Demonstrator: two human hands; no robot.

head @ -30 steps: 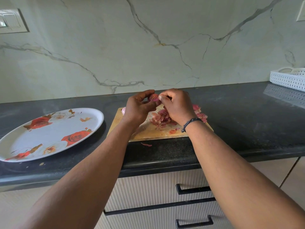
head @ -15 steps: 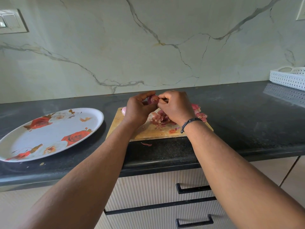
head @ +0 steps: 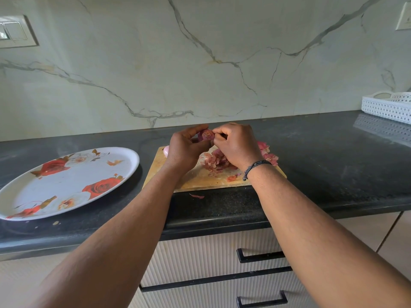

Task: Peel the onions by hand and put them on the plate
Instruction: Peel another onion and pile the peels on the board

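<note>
No onions yet on the oval rose-printed plate [head: 66,181] at the tabletop's front-left. Mid-tabletop, above the wooden cutting board [head: 200,181] and its heap of pink skins [head: 216,161], left hand [head: 184,150] grips a small purple onion [head: 206,135]; right hand [head: 235,145] fingers pinch its skin. Peeling unfinished.

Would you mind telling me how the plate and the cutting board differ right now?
The plate is oval, white with red roses; the cutting board is rectangular, plain wood. The plate holds no onions, while the board carries onion skins. The plate lies left of the board. Both rest on the dark counter.
</note>
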